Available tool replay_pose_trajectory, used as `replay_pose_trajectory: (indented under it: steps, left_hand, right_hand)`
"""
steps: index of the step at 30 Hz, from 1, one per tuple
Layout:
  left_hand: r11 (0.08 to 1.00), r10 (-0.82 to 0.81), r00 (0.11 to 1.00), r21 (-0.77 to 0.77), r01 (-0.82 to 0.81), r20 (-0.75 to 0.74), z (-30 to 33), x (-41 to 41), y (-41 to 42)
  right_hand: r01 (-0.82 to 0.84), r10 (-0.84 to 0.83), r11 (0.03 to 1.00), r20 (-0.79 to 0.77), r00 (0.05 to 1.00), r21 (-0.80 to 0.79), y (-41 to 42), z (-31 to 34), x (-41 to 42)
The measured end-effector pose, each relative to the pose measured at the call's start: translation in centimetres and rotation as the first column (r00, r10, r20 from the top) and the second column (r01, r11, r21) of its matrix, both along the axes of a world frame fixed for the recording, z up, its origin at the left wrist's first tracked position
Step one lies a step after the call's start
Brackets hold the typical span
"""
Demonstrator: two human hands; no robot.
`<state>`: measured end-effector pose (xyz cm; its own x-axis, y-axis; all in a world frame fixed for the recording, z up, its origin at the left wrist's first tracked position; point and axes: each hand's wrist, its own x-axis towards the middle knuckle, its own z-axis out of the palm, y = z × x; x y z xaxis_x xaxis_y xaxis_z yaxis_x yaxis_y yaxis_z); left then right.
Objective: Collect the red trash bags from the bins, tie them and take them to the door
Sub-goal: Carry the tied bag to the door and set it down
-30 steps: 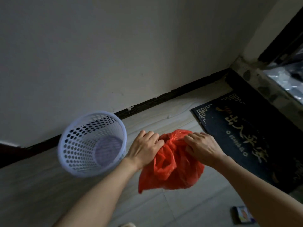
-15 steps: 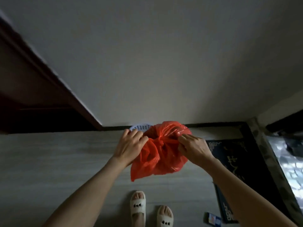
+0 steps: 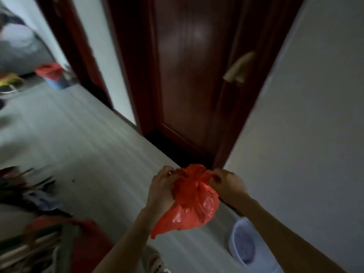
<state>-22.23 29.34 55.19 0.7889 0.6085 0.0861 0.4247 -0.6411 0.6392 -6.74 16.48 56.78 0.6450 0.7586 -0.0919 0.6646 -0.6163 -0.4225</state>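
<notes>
A filled red trash bag point(image 3: 194, 201) hangs in the air in front of me, its top gathered into a twist. My left hand point(image 3: 161, 191) grips the bag's neck from the left and my right hand point(image 3: 226, 184) pinches the top from the right. A pale perforated bin point(image 3: 246, 243) stands on the floor under my right forearm, with no bag in it. Far off at the upper left stands a blue bin point(image 3: 57, 80) lined with another red bag point(image 3: 48, 69). A dark red wooden door point(image 3: 193, 75) with a lever handle point(image 3: 238, 67) is straight ahead.
The white wall point(image 3: 315, 115) runs along the right. Blurred clutter and shoes point(image 3: 29, 194) lie on the floor at the left, with a red item point(image 3: 86, 239) at the lower left. My slippered foot point(image 3: 153, 261) shows at the bottom. Pale floor point(image 3: 88, 144) stretches toward the far room.
The view has swung left from the doormat corner to the wooden door and hallway. Both hands kept hold of the bag, and its top now looks twisted tighter.
</notes>
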Motion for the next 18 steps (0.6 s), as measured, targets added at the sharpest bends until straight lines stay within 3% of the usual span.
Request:
replay_pose_trajectory:
  steps: [1, 3, 5, 8, 11, 18]
  left_hand:
    - [0.996, 0.057, 0.996, -0.066, -0.052, 0.070, -0.1, -2.1, 4.7]
    - [0.982, 0.072, 0.988, -0.183, -0.045, 0.140, 0.8, -2.6, 7.3]
    - [0.975, 0.099, 0.988, -0.209, -0.073, 0.117, 1.4, -6.1, 14.1]
    - [0.978, 0.180, 0.966, -0.070, -0.196, -0.183, 1.2, -10.6, 23.0]
    - [0.932, 0.328, 0.858, -0.015, -0.363, -0.395, 0.1, -15.2, 31.0]
    - [0.719, 0.653, 0.701, -0.056, -0.693, -0.286, -3.9, -20.0, 48.1]
  right_hand:
    - [-0.039, 0.039, 0.999, -0.025, 0.999, -0.004, 5.8, 0.3, -1.0]
    - [-0.027, 0.025, 0.999, -0.068, 0.997, -0.035, 8.9, 1.3, -1.1]
    - [-0.118, 0.108, 0.990, -0.117, 0.987, -0.078, 16.8, 1.7, -2.7]
    - [-0.205, 0.187, 0.973, -0.153, 0.970, -0.110, 26.3, 2.3, -4.6]
    - [-0.294, 0.276, 0.948, -0.150, 0.949, -0.119, 36.3, 2.0, -7.2]
    - [-0.399, 0.402, 0.895, -0.024, 0.915, -0.201, 58.7, -1.2, -10.3]
